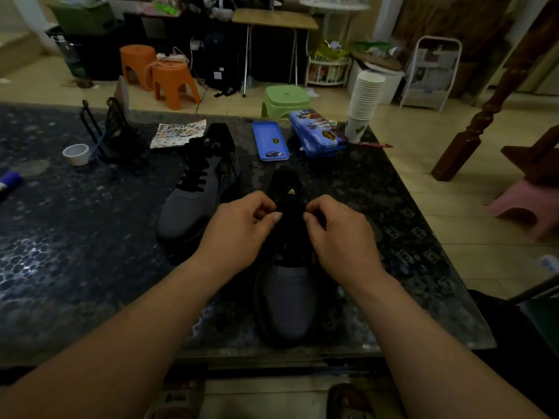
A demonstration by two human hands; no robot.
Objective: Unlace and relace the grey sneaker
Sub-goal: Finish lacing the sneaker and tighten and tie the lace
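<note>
Working at the throat of the grey sneaker (287, 300), both hands meet just below its black tongue. The shoe lies on the dark stone table (90, 237) directly ahead of the person, toe at 6 o'clock and heel at 12. The left hand (242, 228) comes in from 8 o'clock and the right hand (341, 237) from 4 o'clock. Each has its fingers curled in and its thumb tip pressed toward the forefinger, in what looks like a pinch on the black lace (286, 252). The lace is nearly lost against the dark upper, so I cannot be sure of the hold.

The lower rows between the wrists seem threaded, so the work appears to be at the top eyelets. By my reading that is either the first loosening or the last rows of relacing, and the view does not settle which. No loose lace lies on the table. The second sneaker (196, 195), at 10 o'clock, sits fully laced.
</note>
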